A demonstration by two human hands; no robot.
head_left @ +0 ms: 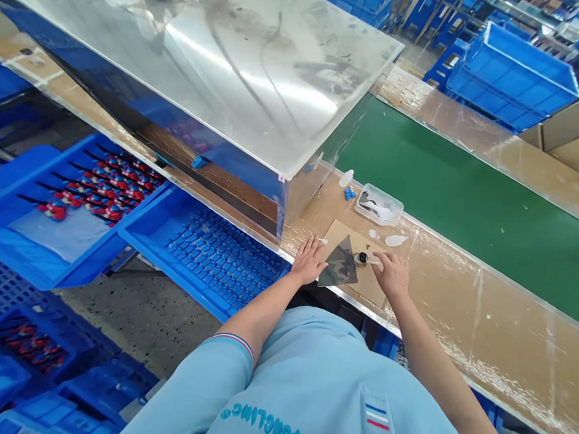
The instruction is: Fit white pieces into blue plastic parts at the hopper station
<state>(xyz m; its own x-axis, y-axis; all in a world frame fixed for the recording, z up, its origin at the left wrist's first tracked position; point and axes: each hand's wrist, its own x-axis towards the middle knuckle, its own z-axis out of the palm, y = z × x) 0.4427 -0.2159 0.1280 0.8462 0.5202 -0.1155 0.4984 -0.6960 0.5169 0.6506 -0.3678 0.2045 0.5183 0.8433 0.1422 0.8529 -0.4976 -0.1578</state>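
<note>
Head view: the left hand (309, 261) lies spread beside a dark sheet (341, 268) on brown cardboard (373, 292) at the worktop's (470, 313) near edge. The right hand (393, 274) curls right of a small black-topped container (361, 258); whether it pinches anything, I cannot tell.

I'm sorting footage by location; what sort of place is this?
Probably a factory assembly line: a green conveyor belt runs along the worktop, and a blue tray holds many similar red-and-blue parts.
</note>
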